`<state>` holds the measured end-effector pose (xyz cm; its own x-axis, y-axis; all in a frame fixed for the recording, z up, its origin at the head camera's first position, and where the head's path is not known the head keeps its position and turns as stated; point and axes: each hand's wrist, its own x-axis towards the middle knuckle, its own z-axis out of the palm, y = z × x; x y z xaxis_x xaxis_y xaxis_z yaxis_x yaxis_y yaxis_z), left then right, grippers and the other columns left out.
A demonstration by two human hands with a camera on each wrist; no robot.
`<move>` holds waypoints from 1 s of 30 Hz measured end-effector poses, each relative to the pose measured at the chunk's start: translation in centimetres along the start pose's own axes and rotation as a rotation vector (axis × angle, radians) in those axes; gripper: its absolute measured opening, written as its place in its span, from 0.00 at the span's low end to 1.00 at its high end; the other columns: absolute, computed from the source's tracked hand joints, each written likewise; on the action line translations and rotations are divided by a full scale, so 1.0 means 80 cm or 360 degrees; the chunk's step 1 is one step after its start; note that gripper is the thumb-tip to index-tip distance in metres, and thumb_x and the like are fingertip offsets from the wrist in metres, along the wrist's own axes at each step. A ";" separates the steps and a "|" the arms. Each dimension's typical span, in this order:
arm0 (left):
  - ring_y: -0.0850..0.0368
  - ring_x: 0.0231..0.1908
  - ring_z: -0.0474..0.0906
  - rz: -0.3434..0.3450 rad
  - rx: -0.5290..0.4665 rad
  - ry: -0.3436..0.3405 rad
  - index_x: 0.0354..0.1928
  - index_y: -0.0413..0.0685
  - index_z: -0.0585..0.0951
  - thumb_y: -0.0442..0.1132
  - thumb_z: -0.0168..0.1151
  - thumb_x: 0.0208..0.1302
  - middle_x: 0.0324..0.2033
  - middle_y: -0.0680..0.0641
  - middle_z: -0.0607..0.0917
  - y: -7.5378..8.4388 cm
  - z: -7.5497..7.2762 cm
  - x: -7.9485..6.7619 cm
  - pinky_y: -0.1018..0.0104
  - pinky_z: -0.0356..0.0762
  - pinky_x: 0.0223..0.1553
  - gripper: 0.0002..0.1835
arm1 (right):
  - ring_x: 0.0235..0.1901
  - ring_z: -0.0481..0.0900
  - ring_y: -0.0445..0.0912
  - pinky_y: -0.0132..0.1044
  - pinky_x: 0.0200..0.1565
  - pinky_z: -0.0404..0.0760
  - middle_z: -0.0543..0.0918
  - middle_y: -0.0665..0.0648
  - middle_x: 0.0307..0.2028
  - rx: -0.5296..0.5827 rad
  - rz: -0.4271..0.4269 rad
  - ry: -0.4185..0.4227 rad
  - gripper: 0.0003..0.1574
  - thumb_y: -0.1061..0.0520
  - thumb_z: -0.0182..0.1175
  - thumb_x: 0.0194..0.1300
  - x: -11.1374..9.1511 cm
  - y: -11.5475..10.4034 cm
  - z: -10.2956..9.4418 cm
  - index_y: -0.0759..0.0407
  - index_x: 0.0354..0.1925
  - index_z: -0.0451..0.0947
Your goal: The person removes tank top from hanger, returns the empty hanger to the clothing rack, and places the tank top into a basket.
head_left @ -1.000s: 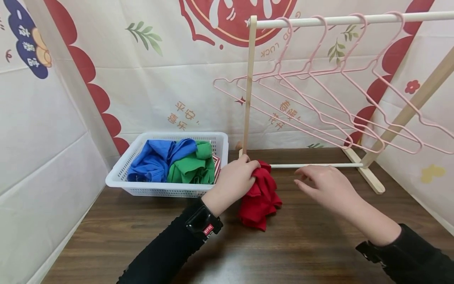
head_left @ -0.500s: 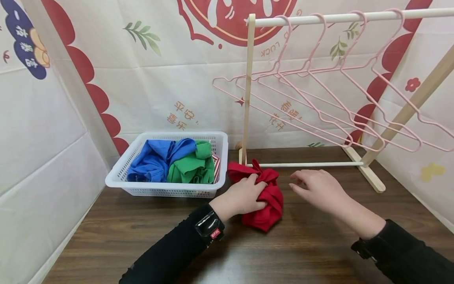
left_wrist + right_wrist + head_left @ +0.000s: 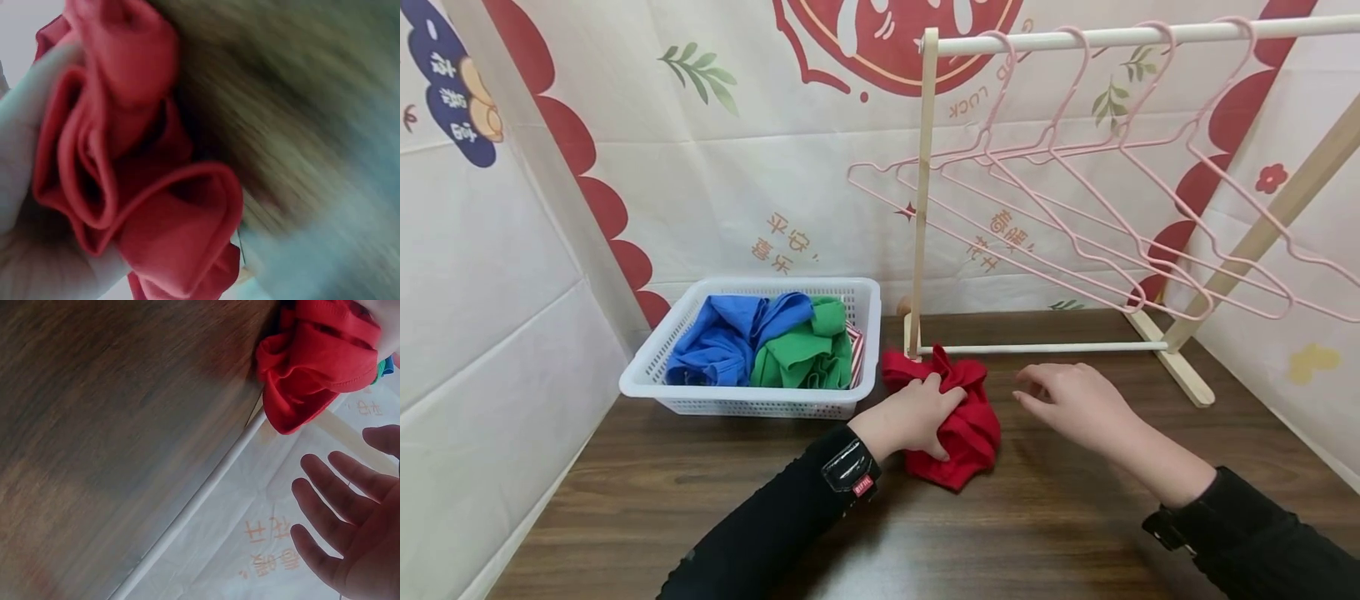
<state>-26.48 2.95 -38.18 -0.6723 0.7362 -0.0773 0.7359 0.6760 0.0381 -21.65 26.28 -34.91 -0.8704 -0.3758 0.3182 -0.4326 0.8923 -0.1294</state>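
Note:
A crumpled red cloth (image 3: pixel 966 425) lies bunched on the table, just right of the white basket. My left hand (image 3: pixel 917 417) is over it from the left, with thumb and fingers spread around its folds; the left wrist view has the red cloth (image 3: pixel 169 219) bunched against the palm and hides the fingertips. To the right of the cloth and apart from it, my right hand (image 3: pixel 1071 400) hovers above the table. The right wrist view has this right hand (image 3: pixel 356 512) with loosely bent fingers and nothing in them.
The white perforated basket (image 3: pixel 752 406) holds a blue cloth (image 3: pixel 718 346), a green cloth (image 3: pixel 805 354) and something red-striped (image 3: pixel 856 354). Behind my hands stands a wooden rack (image 3: pixel 925 183) with several pink hangers (image 3: pixel 1060 150) on its top rail. Printed fabric walls enclose the table (image 3: pixel 1022 533).
The red cloth has gone from hanging below my left hand to lying bunched on the table. My left hand has come down and nearer; my right hand has shifted slightly left.

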 end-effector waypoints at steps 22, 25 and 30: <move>0.61 0.46 0.73 0.0393 -0.0237 0.0630 0.51 0.56 0.77 0.43 0.73 0.56 0.44 0.50 0.77 -0.003 -0.033 -0.047 0.73 0.72 0.48 0.21 | 0.32 0.81 0.46 0.48 0.34 0.76 0.83 0.48 0.30 0.0037 0.0099 0.0189 0.13 0.51 0.63 0.66 0.005 -0.008 -0.052 0.57 0.43 0.83; 0.61 0.47 0.72 0.0422 -0.0301 0.0738 0.51 0.56 0.76 0.44 0.74 0.55 0.47 0.50 0.76 -0.006 -0.047 -0.055 0.73 0.73 0.50 0.23 | 0.33 0.81 0.48 0.48 0.34 0.75 0.84 0.50 0.31 0.0073 0.0121 0.0243 0.14 0.51 0.63 0.65 0.005 -0.007 -0.058 0.58 0.44 0.82; 0.59 0.49 0.73 0.0476 -0.0335 0.0940 0.50 0.53 0.75 0.43 0.75 0.54 0.48 0.48 0.77 -0.012 -0.070 -0.070 0.72 0.73 0.50 0.23 | 0.36 0.82 0.50 0.50 0.36 0.75 0.85 0.52 0.34 0.0131 0.0129 0.0297 0.14 0.50 0.62 0.67 0.006 -0.008 -0.062 0.57 0.46 0.82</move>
<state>-23.87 -1.60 -32.19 -0.4177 0.7452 0.5198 0.9054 0.3890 0.1700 -20.62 26.77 -30.03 -0.8477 -0.2441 0.4709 -0.3874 0.8914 -0.2353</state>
